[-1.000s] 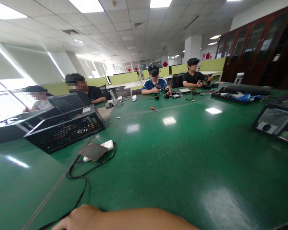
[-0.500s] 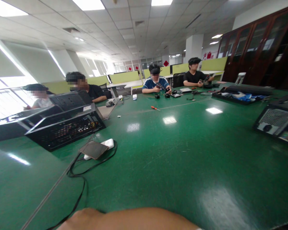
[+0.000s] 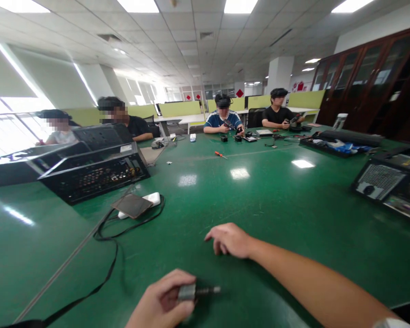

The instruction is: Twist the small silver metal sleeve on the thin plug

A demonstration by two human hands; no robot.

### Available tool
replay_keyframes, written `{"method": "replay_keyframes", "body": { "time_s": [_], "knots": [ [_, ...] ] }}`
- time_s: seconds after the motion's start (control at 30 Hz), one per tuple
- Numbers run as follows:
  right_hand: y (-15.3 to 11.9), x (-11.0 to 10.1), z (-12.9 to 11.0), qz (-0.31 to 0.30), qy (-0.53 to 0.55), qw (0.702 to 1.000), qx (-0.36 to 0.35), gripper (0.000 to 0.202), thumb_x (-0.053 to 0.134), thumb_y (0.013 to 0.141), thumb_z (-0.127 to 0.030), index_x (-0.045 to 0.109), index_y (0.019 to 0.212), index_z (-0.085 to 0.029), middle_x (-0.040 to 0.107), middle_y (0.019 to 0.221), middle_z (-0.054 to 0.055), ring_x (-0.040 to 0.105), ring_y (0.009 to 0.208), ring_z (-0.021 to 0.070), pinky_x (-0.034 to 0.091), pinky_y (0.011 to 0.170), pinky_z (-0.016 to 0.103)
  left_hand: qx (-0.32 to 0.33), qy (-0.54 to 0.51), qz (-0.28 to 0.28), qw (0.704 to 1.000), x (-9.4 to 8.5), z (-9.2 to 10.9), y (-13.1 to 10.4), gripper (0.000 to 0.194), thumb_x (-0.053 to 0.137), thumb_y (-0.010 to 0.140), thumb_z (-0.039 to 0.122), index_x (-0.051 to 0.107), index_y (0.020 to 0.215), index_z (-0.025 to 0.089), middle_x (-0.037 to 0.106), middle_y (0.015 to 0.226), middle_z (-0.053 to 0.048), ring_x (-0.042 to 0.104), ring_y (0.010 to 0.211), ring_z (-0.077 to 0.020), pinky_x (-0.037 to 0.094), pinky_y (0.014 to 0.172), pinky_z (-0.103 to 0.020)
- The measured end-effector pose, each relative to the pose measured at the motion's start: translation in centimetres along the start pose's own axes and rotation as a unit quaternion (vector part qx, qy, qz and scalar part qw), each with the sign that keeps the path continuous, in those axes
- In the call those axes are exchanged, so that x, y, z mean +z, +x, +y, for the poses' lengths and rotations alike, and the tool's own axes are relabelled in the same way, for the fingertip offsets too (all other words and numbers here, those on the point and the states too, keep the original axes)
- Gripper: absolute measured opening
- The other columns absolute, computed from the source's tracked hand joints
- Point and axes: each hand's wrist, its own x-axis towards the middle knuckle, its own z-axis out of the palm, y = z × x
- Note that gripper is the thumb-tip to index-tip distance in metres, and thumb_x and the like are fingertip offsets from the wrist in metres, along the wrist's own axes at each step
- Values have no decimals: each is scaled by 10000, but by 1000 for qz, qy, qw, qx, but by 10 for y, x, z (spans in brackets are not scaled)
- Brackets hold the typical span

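Note:
Near the bottom edge, my left hand (image 3: 162, 298) is closed round a small grey cylindrical tool (image 3: 187, 292), whose thin dark shaft with a light tip points right. The tool is blurred, so its kind is unclear. My right hand (image 3: 230, 240) hovers over the green table (image 3: 294, 205), up and to the right of the tool. Its fingers are loosely bent, apart, with nothing seen between them.
At left stands an open black computer case (image 3: 95, 175); another case (image 3: 389, 182) is at right. A white power strip (image 3: 152, 198) with black cables lies left of centre. An orange screwdriver (image 3: 219, 154) lies farther back. Several people sit around the table.
An arm lay across the bottom edge before. Now both my hands are in view, the left with the tool, the right reaching over the table. The view has shifted slightly.

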Motion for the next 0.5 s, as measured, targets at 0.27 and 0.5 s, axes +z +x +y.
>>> {"method": "replay_keyframes", "body": {
  "time_s": [0.27, 0.5],
  "knots": [
    [-48, -81, 5, 130, -113, 982, -78, 335, 616, 820, -260, 588, 1140, -167, 682, 996, 75, 632, 819, 165, 468, 699, 270, 26, -102, -25, 994, 71, 26, 116, 419, 834, 658, 278, 685, 1024, 142, 718, 870, -68, 656, 789, -203, 503, 777, -316],
    [-45, -58, 1, 117, -233, 961, -96, 482, 723, 717, -245, 606, 1183, -207, 699, 1026, 54, 645, 874, 189, 485, 760, 296, 18, -167, -60, 984, 64, 11, 116, 395, 847, 660, 221, 669, 1004, 141, 728, 871, -46, 661, 794, -178, 501, 794, -291]
  ]
}}
